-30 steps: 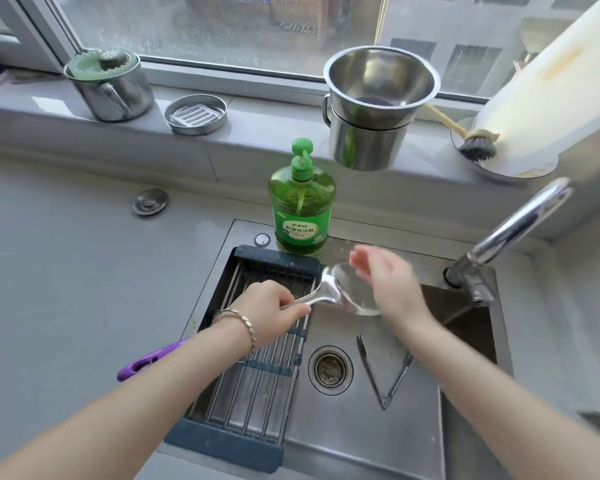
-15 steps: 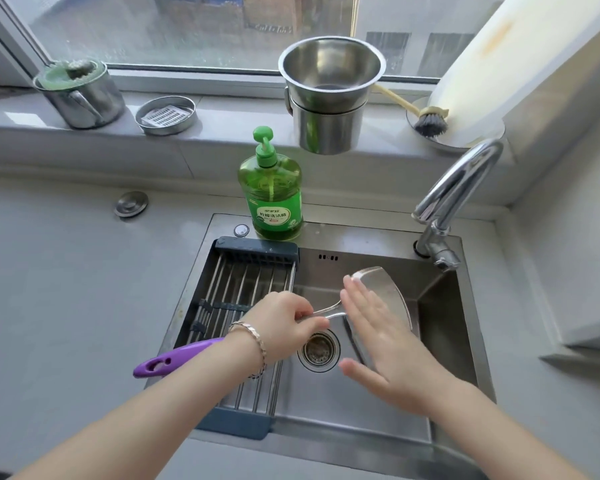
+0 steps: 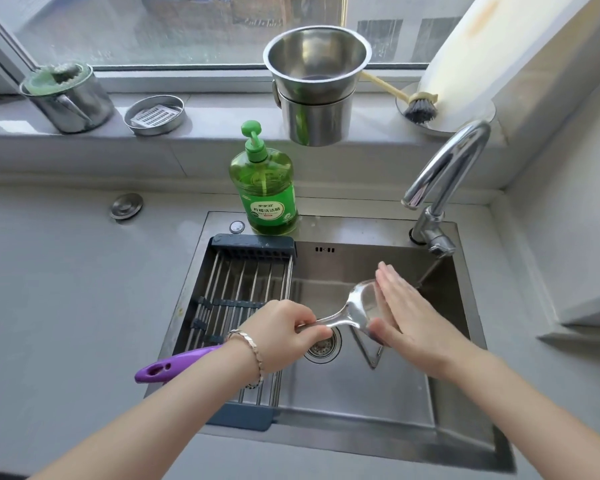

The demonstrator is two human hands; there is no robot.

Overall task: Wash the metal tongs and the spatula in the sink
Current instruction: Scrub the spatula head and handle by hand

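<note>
- Steel spatula [image 3: 359, 303] blade is over the sink [image 3: 361, 403], just above the drain [image 3: 321, 346].
- My left hand [image 3: 284, 336] grips the spatula neck, fingers curled round it.
- My right hand [image 3: 406, 317] is flat, fingers straight, palm pressed on the blade.
- Tongs [image 3: 371, 356] lie on the sink floor, partly hidden.
- Recommendation: rub the whole blade face, roll the left wrist to present the other side, and work low to limit splashing.

One spatula [image 3: 355, 306], one tongs [image 3: 372, 362], two hands [image 3: 281, 336] [image 3: 409, 317].
</note>
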